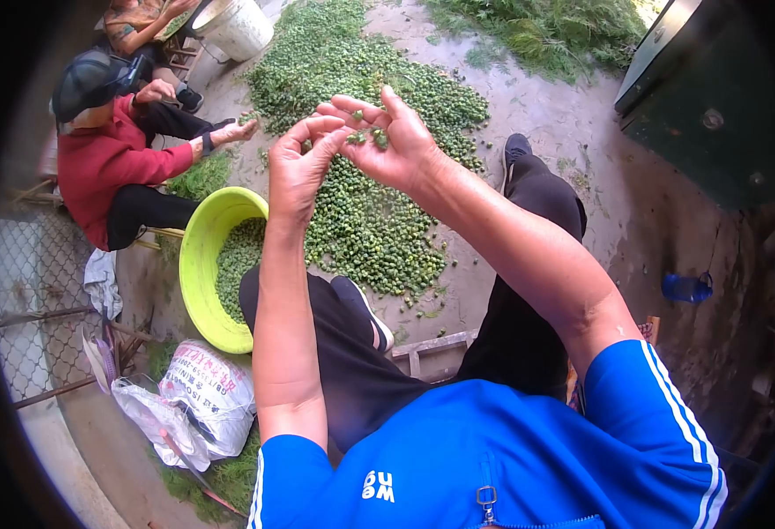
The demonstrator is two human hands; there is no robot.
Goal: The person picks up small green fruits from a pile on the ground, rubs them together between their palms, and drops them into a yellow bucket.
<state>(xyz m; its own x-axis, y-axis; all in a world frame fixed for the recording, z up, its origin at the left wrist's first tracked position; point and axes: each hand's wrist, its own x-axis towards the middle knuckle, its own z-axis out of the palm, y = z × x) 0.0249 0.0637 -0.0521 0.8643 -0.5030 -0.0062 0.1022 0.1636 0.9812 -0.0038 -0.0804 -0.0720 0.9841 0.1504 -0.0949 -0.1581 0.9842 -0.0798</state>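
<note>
Head view: near eleven o'clock, the right hand (401, 145) spreads palm-up, bearing small green pieces (380, 137); beside it the left hand (293, 175) brings thumb and forefinger together, on what I cannot tell. Picking over seems underway; the next move calls for a light pinch.

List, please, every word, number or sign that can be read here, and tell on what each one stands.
"we": blue top, white letters.
"ng": beside it, on the same top.
"GB": white sack, red print.
"ISO": same sack.
Remaining characters and digits on the sack: too small or blurred to read surely.
</note>
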